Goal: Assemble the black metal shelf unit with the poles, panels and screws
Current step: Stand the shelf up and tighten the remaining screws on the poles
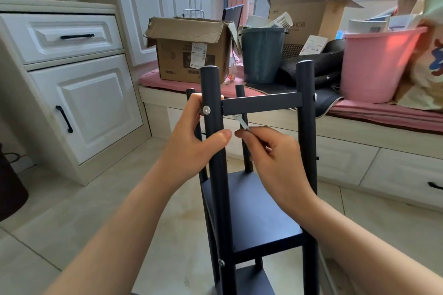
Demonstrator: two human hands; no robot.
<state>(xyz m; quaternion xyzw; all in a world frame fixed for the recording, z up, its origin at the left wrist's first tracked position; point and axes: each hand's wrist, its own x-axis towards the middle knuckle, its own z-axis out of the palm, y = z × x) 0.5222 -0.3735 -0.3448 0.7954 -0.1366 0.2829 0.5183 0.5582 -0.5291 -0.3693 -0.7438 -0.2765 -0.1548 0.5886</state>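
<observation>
The black metal shelf unit (pixel 263 213) stands upright on the tiled floor in front of me, with several poles and a top crossbar panel (pixel 261 103). A silver screw (pixel 206 110) sits in the near left pole (pixel 213 93) at the crossbar's height. My left hand (pixel 194 141) wraps around that pole just below the screw. My right hand (pixel 273 153) pinches a small silver wrench (pixel 242 123), its tip under the crossbar's left end. Another screw (pixel 314 97) shows on the near right pole (pixel 305 112).
A white cabinet (pixel 72 79) stands at the left. Behind the shelf runs a window bench with a pink cushion (pixel 383 112), holding a cardboard box (pixel 191 48), a dark bucket (pixel 262 55), a pink bucket (pixel 374 64) and more boxes.
</observation>
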